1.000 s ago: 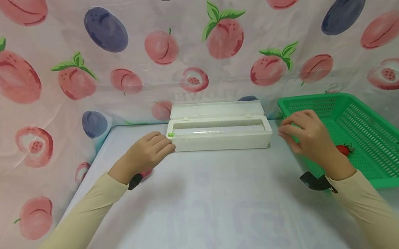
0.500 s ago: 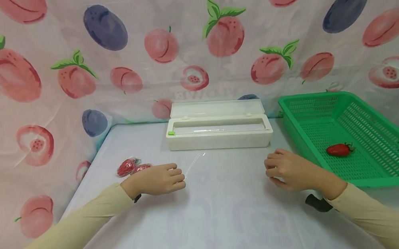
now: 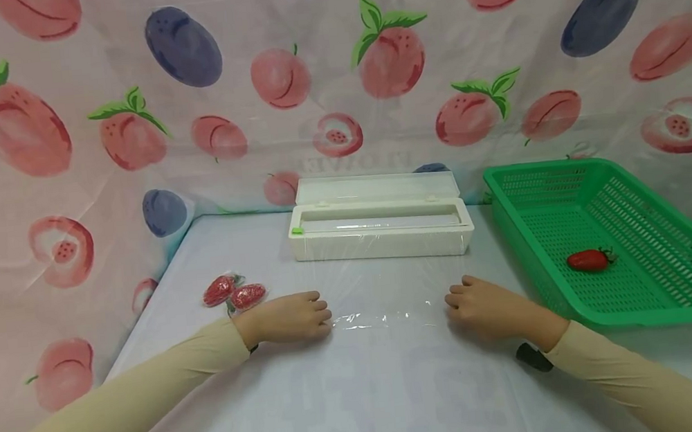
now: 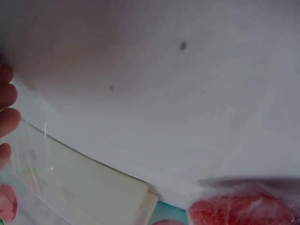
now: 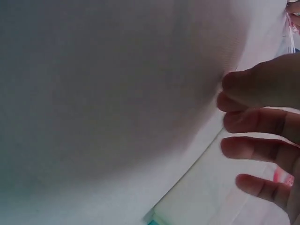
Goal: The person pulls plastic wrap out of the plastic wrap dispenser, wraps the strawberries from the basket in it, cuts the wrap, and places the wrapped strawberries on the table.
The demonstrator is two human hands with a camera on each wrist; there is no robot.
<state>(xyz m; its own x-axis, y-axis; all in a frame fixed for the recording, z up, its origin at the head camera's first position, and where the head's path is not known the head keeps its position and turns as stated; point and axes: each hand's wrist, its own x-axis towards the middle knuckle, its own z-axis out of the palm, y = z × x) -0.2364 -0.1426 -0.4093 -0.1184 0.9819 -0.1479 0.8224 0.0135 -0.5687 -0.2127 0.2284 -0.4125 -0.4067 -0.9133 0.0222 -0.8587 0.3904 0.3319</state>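
A sheet of cling film (image 3: 385, 296) stretches from the white cling film box (image 3: 380, 246) toward the front, its near edge glinting between the hands. My left hand (image 3: 290, 317) holds the left corner; my right hand (image 3: 486, 307) pinches the right corner between thumb and forefinger, as the right wrist view shows. Both are low over the table. In the left wrist view only some left fingertips (image 4: 8, 123) appear, so that grip is mostly hidden. Beside the left wrist lie two red fruits wrapped in film, a farther one (image 3: 220, 290) and a nearer one (image 3: 247, 296), strawberry-like.
A green plastic basket (image 3: 675, 315) stands at the right, with one red fruit (image 3: 589, 260) with a green calyx inside. The box's clear lid (image 3: 376, 188) is raised at the back. A fruit-print curtain (image 3: 330, 50) hangs behind the white table (image 3: 363, 395).
Both hands have come from beside the box toward the front and down, drawing cling film out over the table. The right hand has also moved left, uncovering the fruit in the basket.
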